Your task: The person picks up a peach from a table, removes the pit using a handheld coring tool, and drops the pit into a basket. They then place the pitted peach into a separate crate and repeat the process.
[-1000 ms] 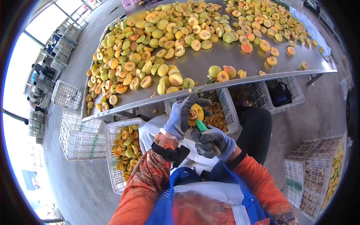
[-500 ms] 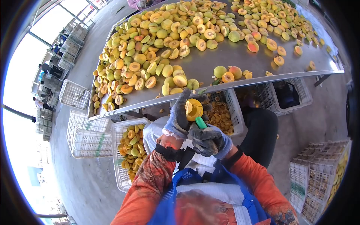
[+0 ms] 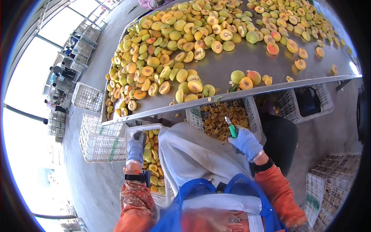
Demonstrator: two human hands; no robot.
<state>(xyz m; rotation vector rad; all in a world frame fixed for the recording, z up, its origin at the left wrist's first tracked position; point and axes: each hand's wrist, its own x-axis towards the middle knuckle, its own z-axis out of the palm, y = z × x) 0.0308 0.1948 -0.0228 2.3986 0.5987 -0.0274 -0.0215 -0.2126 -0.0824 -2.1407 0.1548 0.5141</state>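
Observation:
My left hand (image 3: 136, 147), in a grey-and-blue work glove, is over the near-left rim of a white plastic crate (image 3: 167, 189) with yellow peach halves (image 3: 154, 169) inside. Its fingers point down toward the fruit, partly hidden, and no peach shows in them. My right hand (image 3: 246, 144), gloved alike, is closed around a small green-handled knife (image 3: 232, 129) with its metal tip pointing up and away. That tip is above a second crate (image 3: 253, 112) holding small brownish-orange fruit pieces (image 3: 220, 119), under the table edge.
A metal table (image 3: 220, 67) ahead carries heaps of peach halves (image 3: 174, 34). Its raised front edge (image 3: 270, 84) runs across my view. Stacked white crates (image 3: 98, 139) stand at left, more crates (image 3: 330, 185) at right, and another crate (image 3: 324, 98) under the table. Other people (image 3: 62, 72) are far left.
My hands have moved apart. The left went left and down to the peach crate, and the cut peach it held is out of sight. The right moved right with the knife.

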